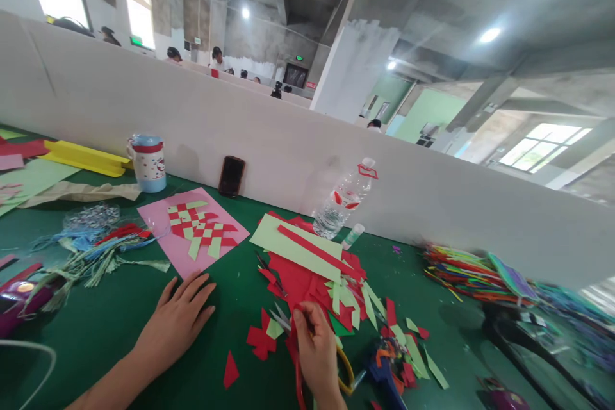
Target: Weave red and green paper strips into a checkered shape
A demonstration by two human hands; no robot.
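My left hand (177,320) lies flat on the green table, fingers spread, at the lower corner of a pink paper sheet (163,230). On that sheet is a woven piece of red and light green paper strips (199,224). My right hand (317,346) is closed, thumb and forefinger pinching a piece of red paper (294,343). Scissors (280,318) lie under this hand, their blades showing past the fingertips and a yellow handle loop to the right. Red paper scraps (262,341) are scattered beside them. A light green sheet with a red strip (312,248) lies beyond.
A water bottle (343,202) leans by the white partition (269,154), near a glue stick (353,236). A phone (231,176) and a mug (149,166) stand further left. Tassels (106,250) lie at left, colourful strips (461,269) at right. People sit beyond the partition.
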